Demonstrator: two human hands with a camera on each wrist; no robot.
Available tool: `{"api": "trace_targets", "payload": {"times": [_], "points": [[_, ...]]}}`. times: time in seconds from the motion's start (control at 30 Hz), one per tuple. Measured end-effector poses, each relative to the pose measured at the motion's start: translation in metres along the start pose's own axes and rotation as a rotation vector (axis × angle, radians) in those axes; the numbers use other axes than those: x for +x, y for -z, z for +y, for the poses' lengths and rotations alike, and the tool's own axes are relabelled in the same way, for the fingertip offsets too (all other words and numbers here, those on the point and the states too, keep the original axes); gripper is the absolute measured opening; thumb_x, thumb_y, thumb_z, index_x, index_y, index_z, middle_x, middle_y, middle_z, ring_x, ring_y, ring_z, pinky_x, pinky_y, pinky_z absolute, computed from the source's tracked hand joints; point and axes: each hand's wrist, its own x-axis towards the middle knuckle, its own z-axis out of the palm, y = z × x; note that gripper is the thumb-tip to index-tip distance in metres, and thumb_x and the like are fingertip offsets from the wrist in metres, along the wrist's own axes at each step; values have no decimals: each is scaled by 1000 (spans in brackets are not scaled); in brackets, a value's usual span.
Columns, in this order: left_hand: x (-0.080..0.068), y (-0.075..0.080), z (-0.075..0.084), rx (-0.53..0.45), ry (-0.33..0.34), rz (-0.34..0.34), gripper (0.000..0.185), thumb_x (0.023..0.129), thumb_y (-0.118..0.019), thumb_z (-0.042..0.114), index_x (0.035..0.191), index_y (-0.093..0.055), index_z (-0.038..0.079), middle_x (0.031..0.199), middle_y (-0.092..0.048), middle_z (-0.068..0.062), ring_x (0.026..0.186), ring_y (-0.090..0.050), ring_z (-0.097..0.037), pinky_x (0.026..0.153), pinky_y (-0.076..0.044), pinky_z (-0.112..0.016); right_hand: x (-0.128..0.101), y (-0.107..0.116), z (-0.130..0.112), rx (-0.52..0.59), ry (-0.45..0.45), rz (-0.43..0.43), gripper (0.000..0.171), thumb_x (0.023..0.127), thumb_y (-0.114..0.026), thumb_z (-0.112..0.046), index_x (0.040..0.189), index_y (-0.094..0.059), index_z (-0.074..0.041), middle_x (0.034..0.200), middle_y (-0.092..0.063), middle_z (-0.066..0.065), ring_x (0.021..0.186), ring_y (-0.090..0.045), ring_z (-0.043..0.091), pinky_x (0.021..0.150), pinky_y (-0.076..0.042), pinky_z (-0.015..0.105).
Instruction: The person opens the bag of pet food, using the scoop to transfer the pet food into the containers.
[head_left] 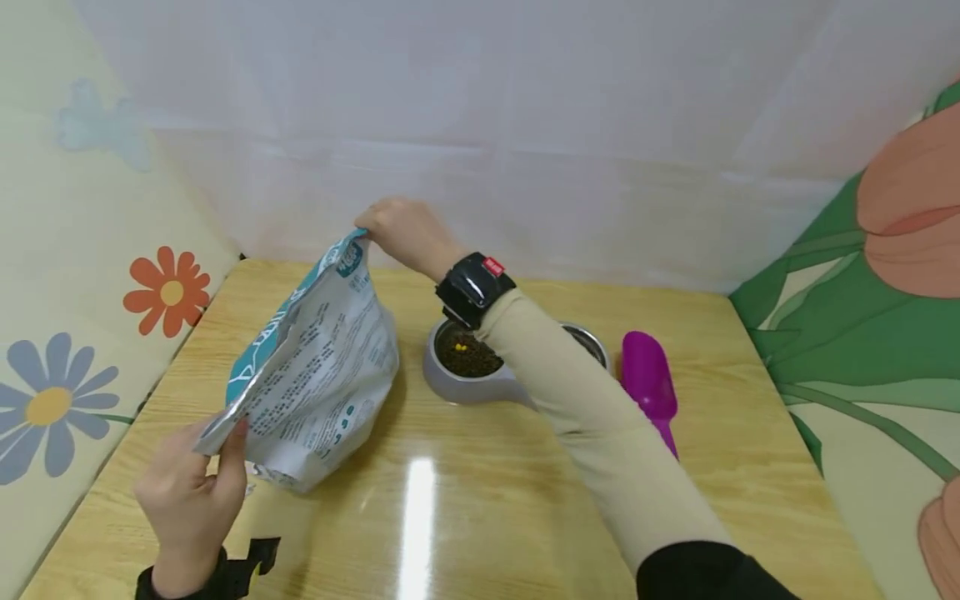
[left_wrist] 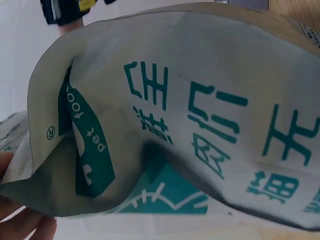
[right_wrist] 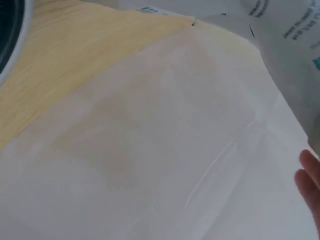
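Observation:
A white and teal pet food bag (head_left: 315, 375) stands tilted on the wooden table (head_left: 480, 500). My left hand (head_left: 197, 483) pinches its near top corner. My right hand (head_left: 401, 233) grips the far top corner, the arm reaching over a grey bowl (head_left: 465, 379) with dark kibble (head_left: 465, 354) in it. The left wrist view is filled by the bag (left_wrist: 200, 130) with teal lettering, my fingertips (left_wrist: 20, 215) at its lower left edge. In the right wrist view only a fingertip (right_wrist: 310, 175) shows, beside the white backdrop (right_wrist: 160, 150).
A purple scoop (head_left: 648, 383) lies on the table to the right of the bowl. A second metal bowl (head_left: 588, 337) is partly hidden behind my right forearm. White sheeting hangs behind the table, with flowered panels at both sides.

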Motion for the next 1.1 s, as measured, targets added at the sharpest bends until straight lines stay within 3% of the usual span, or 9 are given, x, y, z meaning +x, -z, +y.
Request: {"api": "trace_targets", "payload": {"times": [0.1, 0.23, 0.43, 0.5, 0.6, 0.73, 0.8, 0.97, 1.1], "points": [[0, -9, 8, -10, -20, 69, 37, 88, -57, 24, 77, -66, -10, 67, -63, -23, 51, -53, -37, 75, -36, -7, 10, 0, 1, 14, -11, -36, 23, 93, -50, -22, 105, -66, -11, 107, -64, 3, 97, -59, 15, 82, -44, 22], [0, -16, 13, -17, -23, 125, 34, 85, -58, 22, 75, -66, -10, 66, -63, -22, 50, -53, -38, 75, -37, -7, 17, 0, 2, 7, -21, -71, 25, 93, -50, -22, 110, -64, -10, 111, -63, 4, 101, -58, 15, 85, -43, 22], [1, -16, 13, -33, 27, 35, 37, 84, -57, 26, 82, -66, -9, 73, -65, -21, 57, -56, -37, 75, -37, -7, 9, 3, 0, -5, -38, -79, 31, 95, -48, -19, 123, -54, -8, 128, -52, 8, 118, -47, 20, 100, -32, 25], [2, -15, 13, -35, 38, 1, 36, 83, -57, 26, 85, -67, -9, 76, -66, -21, 60, -57, -37, 75, -37, -7, 3, 7, -5, 6, 4, -41, 34, 95, -49, -17, 127, -51, -6, 133, -47, 9, 125, -41, 21, 105, -24, 26], [4, -13, 13, -30, 53, -34, 35, 82, -57, 24, 88, -67, -9, 78, -66, -20, 61, -58, -36, 75, -37, -7, -8, 14, -19, 89, 165, 28, 34, 90, -52, -10, 124, -54, -5, 131, -48, 10, 125, -40, 22, 106, -19, 25], [4, -11, 12, -23, 60, -54, 34, 81, -56, 23, 88, -66, -9, 78, -66, -20, 61, -58, -35, 75, -37, -6, -17, 20, -44, 229, 415, 46, 34, 85, -54, -7, 118, -59, -3, 123, -56, 8, 120, -46, 20, 105, -19, 21], [4, -11, 12, -27, 57, -59, 34, 82, -57, 23, 88, -66, -9, 78, -66, -20, 62, -58, -34, 76, -37, -6, -18, 21, -54, 266, 478, 39, 29, 85, -56, -8, 113, -63, -4, 116, -61, 6, 115, -49, 18, 103, -23, 20], [5, -13, 11, -53, 45, -85, 34, 83, -57, 24, 87, -66, -9, 78, -66, -19, 64, -58, -30, 76, -38, -7, -16, 24, -61, 300, 502, 18, 9, 86, -62, -10, 89, -69, -7, 92, -67, 1, 92, -57, 15, 87, -37, 18], [7, -12, 12, -49, 44, -116, 34, 84, -56, 25, 88, -66, -8, 79, -66, -19, 64, -58, -30, 76, -37, -7, -14, 31, -64, 260, 465, -49, 10, 87, -61, -12, 83, -68, -6, 86, -66, 1, 84, -56, 15, 79, -39, 17]]}}
